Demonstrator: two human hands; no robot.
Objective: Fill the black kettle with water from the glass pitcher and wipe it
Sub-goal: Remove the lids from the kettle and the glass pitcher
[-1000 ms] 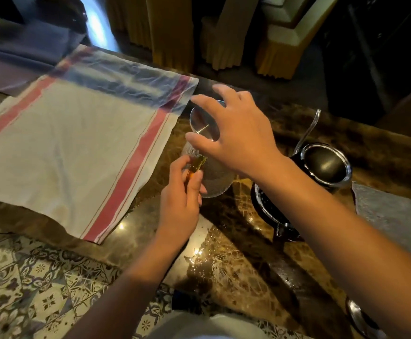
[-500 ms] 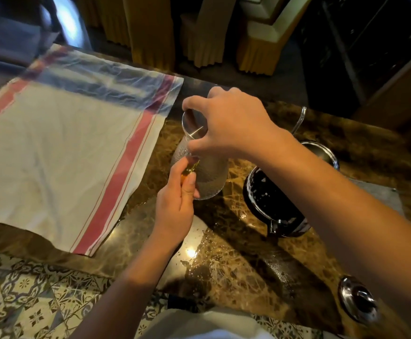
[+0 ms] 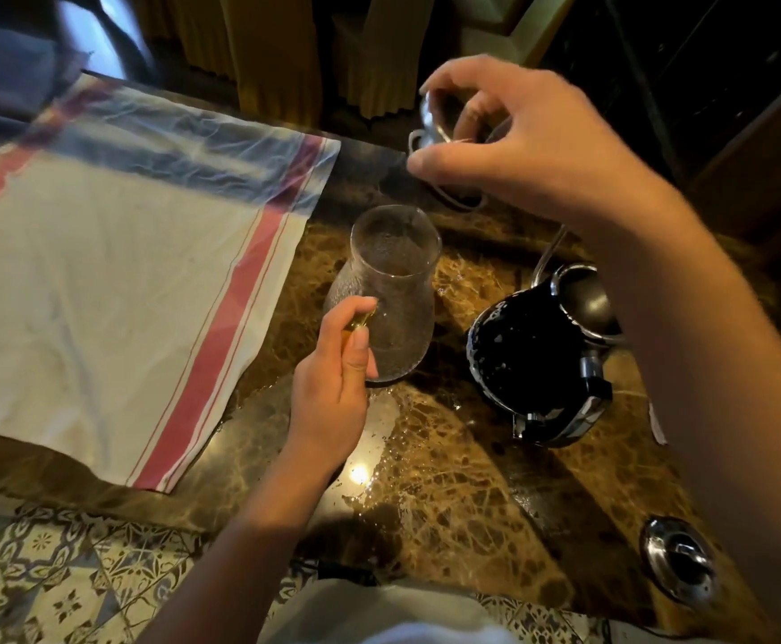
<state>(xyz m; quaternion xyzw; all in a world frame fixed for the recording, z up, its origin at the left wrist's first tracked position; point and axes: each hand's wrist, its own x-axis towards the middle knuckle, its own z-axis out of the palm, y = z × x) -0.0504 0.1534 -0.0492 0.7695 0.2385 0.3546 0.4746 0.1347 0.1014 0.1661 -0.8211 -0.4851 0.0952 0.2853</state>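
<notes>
While the left hand (image 3: 332,388) grips the pitcher (image 3: 386,299) and right fingers (image 3: 430,162) pinch its lid (image 3: 432,125) above, wet glass could slip beside the kettle (image 3: 537,360).

pitcher: glass pitcher (image 3: 386,295) upright on marble worktop (image 3: 449,481), mouth open
left hand: left hand (image 3: 332,392) on pitcher's near side, pinching small amber piece (image 3: 361,320) against the glass
right hand: right hand (image 3: 514,141) raised beyond pitcher, fingers (image 3: 439,160) curled round clear lid (image 3: 435,120)
kettle: black kettle (image 3: 537,350) right of pitcher, lid open
cloth: striped cloth (image 3: 114,281) flat, left of pitcher
knob: metal lid (image 3: 678,564) well right and nearer than pitcher
</notes>
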